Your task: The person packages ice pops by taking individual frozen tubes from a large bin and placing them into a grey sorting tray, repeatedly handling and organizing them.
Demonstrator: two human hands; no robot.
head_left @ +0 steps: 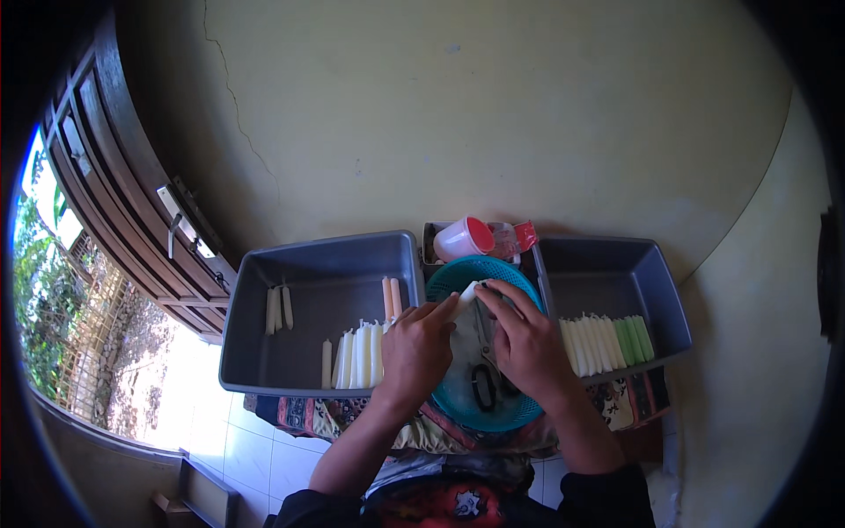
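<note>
Over the teal basket [530,414], both my hands hold a slim white candle-like stick [467,296], tilted up to the right. My left hand [417,352] is closed round its lower part. The fingers of my right hand [528,343] pinch at its upper end; the exact grip there is partly hidden. Below, black-handled scissors [483,387] lie in the basket, on pale, clear-looking material [459,374]. White sticks [356,356] stand in a row in the grey left tub [308,242], partly behind my left hand, with two orange sticks [390,295] above them.
The grey right tub [607,246] holds cream sticks [590,343] and green sticks [632,339]. Several white sticks [279,308] lie at the left tub's far left. Behind the basket, a red-and-white cup [462,239] lies tipped beside a red-and-clear packet [515,239]. A wooden door [132,167] opens on the left.
</note>
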